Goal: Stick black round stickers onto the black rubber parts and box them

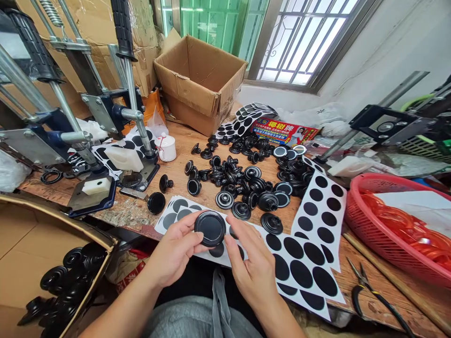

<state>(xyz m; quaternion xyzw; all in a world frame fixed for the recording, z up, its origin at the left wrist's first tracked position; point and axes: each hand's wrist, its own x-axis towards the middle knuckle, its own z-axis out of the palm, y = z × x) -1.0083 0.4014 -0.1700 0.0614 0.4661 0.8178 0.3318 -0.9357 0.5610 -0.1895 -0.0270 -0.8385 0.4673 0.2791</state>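
My left hand (181,249) grips a round black knob (210,228) by its edge, thumb on the rim, its flat dark face turned up toward me. Close to the knob's right side is my right hand (248,256), thumb and fingers apart; whether the thumb tip touches the rim I cannot tell. Beneath both hands lie white sheets of round black stickers (294,270), in larger and smaller sizes. Beyond them, many loose black knobs (229,173) with stepped bases and short stems are heaped on the wooden table (176,136).
Lever presses (132,108) stand at the left, another press (380,122) at the right. A cardboard box (200,89) sits at the back, and an open carton (21,244) of black parts at lower left. On the right are a red basket (391,230) and pliers (369,286).
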